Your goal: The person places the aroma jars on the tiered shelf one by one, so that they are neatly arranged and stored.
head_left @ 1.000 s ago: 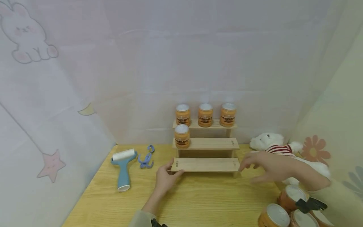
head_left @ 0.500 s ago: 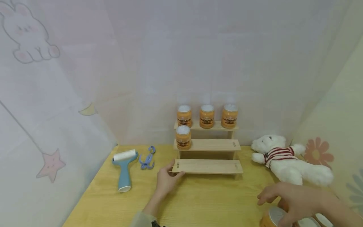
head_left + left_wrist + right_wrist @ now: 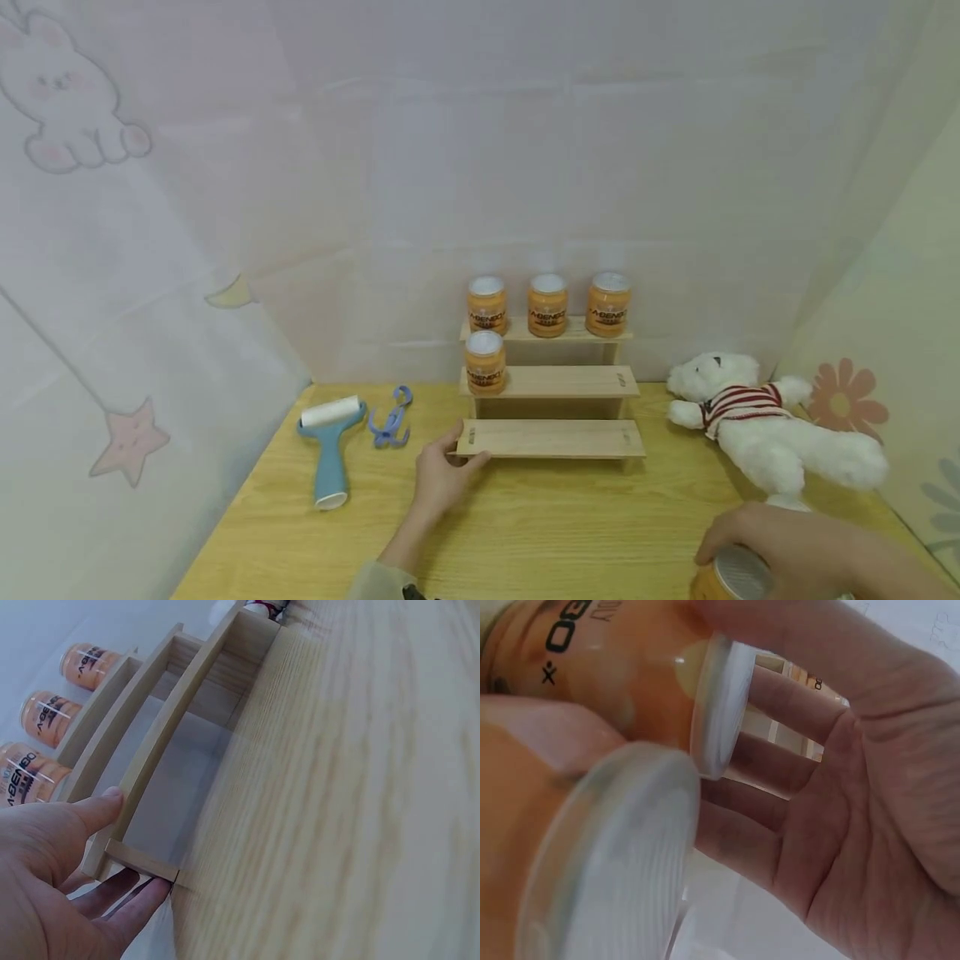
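Note:
A three-tier wooden display rack (image 3: 551, 437) stands at the back of the table. My left hand (image 3: 438, 479) holds the left end of its lowest board; in the left wrist view the thumb lies on the front edge and the other fingers curl around the end support. Three orange jars (image 3: 547, 306) with pale lids stand on the top board, and another jar (image 3: 486, 364) is at the left of the middle board. At the lower right, my right hand (image 3: 787, 546) grips an orange jar (image 3: 630, 667), its fingers wrapped behind it. A second jar (image 3: 607, 877) sits close beside that one.
A white plush bear (image 3: 750, 425) in a striped top lies right of the rack. On the left lie a blue-handled lint roller (image 3: 330, 450) and a purple hook (image 3: 390, 425). Behind the right hand, another jar lid (image 3: 787, 502) shows partly.
My right hand has moved from beside the rack's right end down to the jars at the lower right and taken hold of one. The left hand has stayed on the rack.

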A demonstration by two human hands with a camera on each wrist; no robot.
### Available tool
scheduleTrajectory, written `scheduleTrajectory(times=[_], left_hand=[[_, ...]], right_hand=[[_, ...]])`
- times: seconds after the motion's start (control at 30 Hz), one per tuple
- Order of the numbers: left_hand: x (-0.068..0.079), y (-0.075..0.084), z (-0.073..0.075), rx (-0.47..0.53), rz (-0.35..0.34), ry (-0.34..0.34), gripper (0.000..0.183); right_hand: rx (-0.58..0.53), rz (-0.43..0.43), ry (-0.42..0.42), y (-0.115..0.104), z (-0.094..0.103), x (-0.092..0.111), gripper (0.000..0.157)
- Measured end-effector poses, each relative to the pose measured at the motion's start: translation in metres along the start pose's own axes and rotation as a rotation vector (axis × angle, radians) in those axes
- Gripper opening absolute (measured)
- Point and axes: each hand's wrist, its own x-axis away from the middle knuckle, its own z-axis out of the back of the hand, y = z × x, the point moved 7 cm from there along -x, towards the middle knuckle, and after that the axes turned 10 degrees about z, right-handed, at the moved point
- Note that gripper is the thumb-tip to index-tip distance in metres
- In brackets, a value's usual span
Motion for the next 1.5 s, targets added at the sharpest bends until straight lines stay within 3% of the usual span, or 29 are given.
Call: scheduleTrajectory(times=[0.17,0.3,0.53,0.6,0.87,1.1,1.33,1.5], left_hand=[[0.000,0.002,-0.001,-0.005,0.002,0.011,0.081],[-0.001,0.004,-0.002,-0.004,-0.005,0.011,0.080],[-0.002,0.003,-0.001,-0.012,0.008,0.018,0.080],[-0.002,0.005,-0.001,-0.022,-0.012,0.017,0.080],[-0.003,0.001,0.000,-0.025,0.011,0.026,0.080],[-0.002,-0.001,0.001,-0.021,0.017,0.023,0.080],[-0.002,0.000,0.002,-0.016,0.019,0.028,0.081],[-0.001,-0.003,0.002,-0.016,0.027,0.025,0.080]], right_hand=[[0.078,0.102,0.025,-0.002,0.006,-0.001,0.043],[0.125,0.118,0.031,0.000,0.014,-0.003,0.046],[0.131,0.054,0.038,0.005,0.043,-0.013,0.049],[0.123,0.011,0.030,0.006,0.053,-0.018,0.048],[0.183,-0.138,0.042,0.007,0.085,-0.033,0.046],[0.193,-0.102,0.028,0.006,0.105,-0.056,0.041],[0.257,-0.051,0.085,0.012,0.126,-0.075,0.041],[0.260,-0.076,0.086,0.017,0.137,-0.090,0.042]])
